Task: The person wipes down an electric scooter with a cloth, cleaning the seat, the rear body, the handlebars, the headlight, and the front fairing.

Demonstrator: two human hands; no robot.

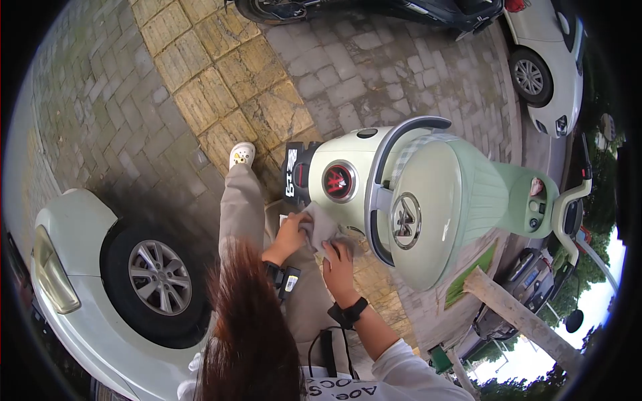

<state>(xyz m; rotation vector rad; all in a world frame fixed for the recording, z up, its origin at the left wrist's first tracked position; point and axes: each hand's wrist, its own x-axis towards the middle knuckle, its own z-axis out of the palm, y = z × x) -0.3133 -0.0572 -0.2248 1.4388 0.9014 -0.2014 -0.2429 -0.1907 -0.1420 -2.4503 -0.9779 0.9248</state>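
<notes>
A grey cloth (324, 226) is bunched between my two hands, close to the rear of a pale green scooter (348, 155). My left hand (290, 235) grips one side of it with bent fingers. On the other side, the fingers of my right hand (340, 269) are closed on the cloth's edge. Whether the cloth touches the scooter's body, I cannot tell. Nearby on the scooter are a round red-and-black emblem (338, 181) and a dark licence plate holder (294, 172). A pale green top box (428, 207) sits behind the seat, beside a curved grab rail (384, 164).
A white car (80, 294) with its front wheel (160, 277) stands close on the left. A dark scooter (401, 13) is parked at the top, with another white car (545, 67) beyond. Yellow tactile paving (221, 73) crosses grey bricks. A tree trunk (515, 314) leans at right.
</notes>
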